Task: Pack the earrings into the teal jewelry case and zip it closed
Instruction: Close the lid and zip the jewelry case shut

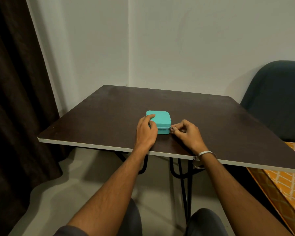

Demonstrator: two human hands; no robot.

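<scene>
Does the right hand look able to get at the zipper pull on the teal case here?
Yes, apparently: the right hand already pinches the zipper pull at the teal case's near right corner, nothing between them.

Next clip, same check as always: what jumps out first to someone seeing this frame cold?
The bright teal jewelry case draws the eye first, lying with its lid down near the middle of the dark table. The left hand rests on the case's near-left corner with a finger on the lid, while the right hand pinches the zipper pull at its near-right corner. A metal bangle glints on the right wrist at the table edge.
</scene>
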